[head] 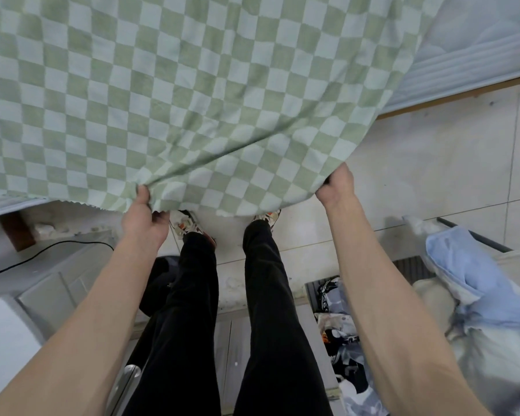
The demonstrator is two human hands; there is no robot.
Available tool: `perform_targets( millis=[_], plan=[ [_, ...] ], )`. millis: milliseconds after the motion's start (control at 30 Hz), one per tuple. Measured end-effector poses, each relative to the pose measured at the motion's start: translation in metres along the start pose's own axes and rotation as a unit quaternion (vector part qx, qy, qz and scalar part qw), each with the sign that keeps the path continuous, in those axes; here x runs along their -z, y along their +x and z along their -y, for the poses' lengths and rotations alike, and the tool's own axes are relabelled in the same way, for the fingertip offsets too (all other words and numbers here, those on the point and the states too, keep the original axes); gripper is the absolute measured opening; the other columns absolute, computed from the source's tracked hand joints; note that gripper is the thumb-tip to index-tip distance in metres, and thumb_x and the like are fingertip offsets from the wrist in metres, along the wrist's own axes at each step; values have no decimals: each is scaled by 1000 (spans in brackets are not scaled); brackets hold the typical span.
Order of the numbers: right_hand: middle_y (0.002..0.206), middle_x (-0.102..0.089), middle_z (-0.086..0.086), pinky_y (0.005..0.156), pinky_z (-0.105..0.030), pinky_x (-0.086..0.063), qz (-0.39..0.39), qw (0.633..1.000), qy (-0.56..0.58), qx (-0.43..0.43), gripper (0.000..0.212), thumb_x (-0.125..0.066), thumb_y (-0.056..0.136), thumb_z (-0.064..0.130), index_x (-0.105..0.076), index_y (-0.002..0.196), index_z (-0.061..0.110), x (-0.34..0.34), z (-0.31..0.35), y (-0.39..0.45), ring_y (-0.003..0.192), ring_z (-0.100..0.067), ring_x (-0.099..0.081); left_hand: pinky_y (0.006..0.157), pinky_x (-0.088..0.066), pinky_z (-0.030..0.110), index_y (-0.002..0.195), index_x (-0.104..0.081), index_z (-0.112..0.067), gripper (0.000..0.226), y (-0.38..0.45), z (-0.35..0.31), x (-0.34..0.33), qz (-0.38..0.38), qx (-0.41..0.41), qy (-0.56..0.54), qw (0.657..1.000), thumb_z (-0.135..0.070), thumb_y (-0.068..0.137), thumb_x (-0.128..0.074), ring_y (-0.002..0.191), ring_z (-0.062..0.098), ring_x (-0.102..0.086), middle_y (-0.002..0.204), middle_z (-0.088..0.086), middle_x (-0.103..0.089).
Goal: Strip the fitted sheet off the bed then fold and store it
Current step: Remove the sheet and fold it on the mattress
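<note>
Our left hand [143,217] pinches the near edge of the fitted sheet [168,94], thumb on top and fingers curled beneath the cloth; our right hand [336,184] grips the same edge further right, fingers wrapped around a gathered corner; both arms are bare and stretched forward. The sheet is a green and pale mint checkerboard; it fills the upper part of the view, lifted off the near side of the bed and hanging between our hands, its hem dipping in front of our shoes [189,223]. At upper right the bare mattress [475,49] shows, pale and quilted, resting on a wooden bed frame [451,99]. Below us are black trousers [261,310] and a pale tiled floor [433,163]. To the left stands a grey cabinet [51,280] with a black cable [42,253] trailing across its top; a brown wooden block [17,231] sits under the bed edge. To the right, just beside our right forearm, lies a heap of clothing [478,295], light blue cloth on top; printed fabrics [339,334] fill a compartment beside it; some white lettering shows there, too small to read.
</note>
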State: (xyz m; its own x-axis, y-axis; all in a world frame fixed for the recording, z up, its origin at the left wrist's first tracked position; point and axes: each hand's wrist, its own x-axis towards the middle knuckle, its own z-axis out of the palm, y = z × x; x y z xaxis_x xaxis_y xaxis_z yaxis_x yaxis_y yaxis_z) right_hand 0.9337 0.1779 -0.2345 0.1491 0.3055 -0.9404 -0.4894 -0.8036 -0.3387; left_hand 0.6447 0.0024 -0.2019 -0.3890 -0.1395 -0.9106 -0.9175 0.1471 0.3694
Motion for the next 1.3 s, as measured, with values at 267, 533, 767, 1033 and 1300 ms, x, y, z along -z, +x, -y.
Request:
perform_targets(
  millis=[267, 533, 767, 1033, 1300],
  plan=[
    [93, -66, 0, 76, -24, -52, -258, 915, -132, 279, 7, -60, 98, 16, -64, 101, 12, 102, 41, -20, 78, -8, -60, 77, -64, 34, 127, -63, -18, 38, 7, 7, 3, -14, -35, 79, 996, -30, 93, -74, 96, 13, -75, 113, -1, -75],
    [128, -60, -9, 116, -38, -38, 7, 984, 176, 11, 23, -47, 96, 6, -56, 116, 10, 115, 68, 5, 118, -28, -58, 73, -63, 35, 128, -57, -20, 39, 7, 41, 6, -59, -46, 129, 989, -32, 95, -72, 96, 12, -71, 112, -4, -71],
    [117, -63, -5, 102, -34, -50, 13, 980, 191, 55, 17, -59, 95, 5, -58, 101, 21, 139, 84, 15, 107, -25, -62, 75, -63, 33, 134, -60, -20, 39, 5, 43, 6, -45, -48, 145, 987, -27, 97, -70, 97, 10, -72, 118, -4, -72],
    [128, -65, -9, 99, -38, -54, 22, 985, 154, 80, 39, -50, 101, 0, -56, 135, 19, 170, 82, 20, 110, -23, -62, 80, -62, 29, 132, -58, -26, 36, -8, 59, 0, -53, -56, 176, 981, -33, 98, -67, 98, 7, -68, 120, -10, -69],
    [114, -61, -8, 88, -34, -54, -171, 984, -12, 51, 44, -49, 100, 10, -47, 142, 18, 155, 58, 45, 93, -22, -57, 77, -61, 27, 136, -57, -23, 38, -16, 65, -4, -69, -86, 181, 977, -29, 99, -66, 109, 10, -67, 124, -7, -67]
  ],
)
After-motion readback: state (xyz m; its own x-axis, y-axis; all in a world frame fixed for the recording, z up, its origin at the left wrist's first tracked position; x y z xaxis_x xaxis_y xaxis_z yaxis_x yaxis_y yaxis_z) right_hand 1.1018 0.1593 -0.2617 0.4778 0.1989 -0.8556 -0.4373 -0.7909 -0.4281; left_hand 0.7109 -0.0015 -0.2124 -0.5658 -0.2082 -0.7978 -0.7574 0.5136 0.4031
